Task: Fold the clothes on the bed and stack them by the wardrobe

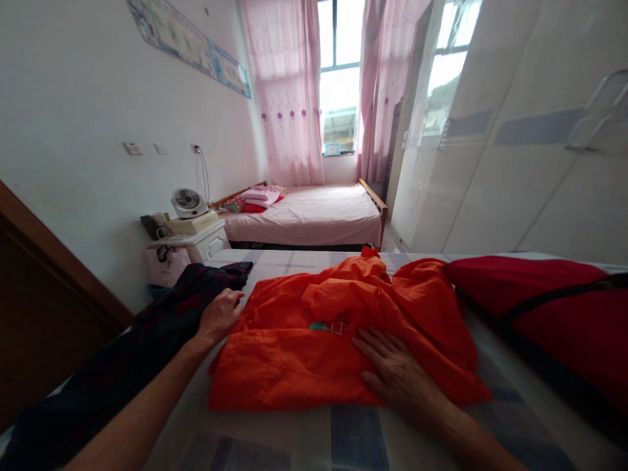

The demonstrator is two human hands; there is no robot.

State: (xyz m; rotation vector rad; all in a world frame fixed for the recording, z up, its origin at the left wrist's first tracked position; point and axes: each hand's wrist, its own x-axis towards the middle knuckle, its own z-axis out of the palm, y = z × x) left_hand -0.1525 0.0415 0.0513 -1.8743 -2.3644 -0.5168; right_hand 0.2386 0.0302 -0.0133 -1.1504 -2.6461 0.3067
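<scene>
An orange garment (289,366), loosely folded and wrinkled, lies in front of me on a bed with a pale checked sheet (360,438). A small green and white print shows near its middle. My right hand (390,366) rests flat on the garment's right part, fingers stretched out. At the garment's left edge is my left hand (223,314), its fingers curled; whether cloth is between them is hidden. Dark plaid cloth (161,320) lies left of it, partly under my left forearm.
A red bag-like item with black trim (544,294) lies at the right. Beyond are a second bed with a pink sheet (314,216), a white bedside cabinet (209,242) carrying a small fan (189,203), and white wardrobes (490,170) along the right wall.
</scene>
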